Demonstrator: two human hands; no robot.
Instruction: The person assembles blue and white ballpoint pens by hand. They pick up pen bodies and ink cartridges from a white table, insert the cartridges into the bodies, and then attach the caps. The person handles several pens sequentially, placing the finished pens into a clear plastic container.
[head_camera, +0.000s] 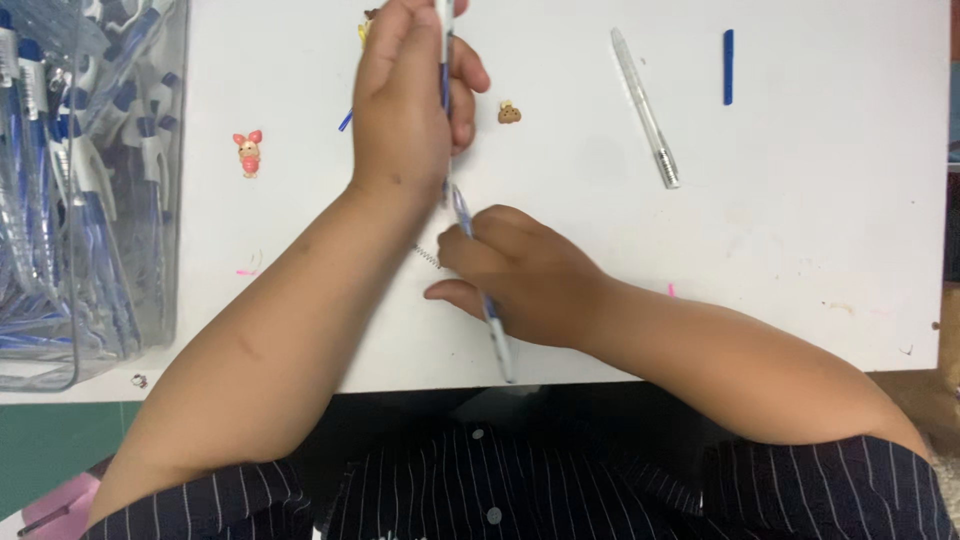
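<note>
The white worktop carries a clear pen barrel and blue cap upper right, a pink figurine upper left, a spring centre.

A single camera on the person's head looks almost straight down, close over the white counter, its near edge and the striped shirt along the bottom of the view

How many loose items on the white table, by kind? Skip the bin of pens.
Pens or pen parts in hand: 2, left hand holds one, right hand holds one
Clear pen barrel: 1
Blue cap piece: 1
Spring: 1
Small figure charms: 2, pink, brown
Total: 7
</note>
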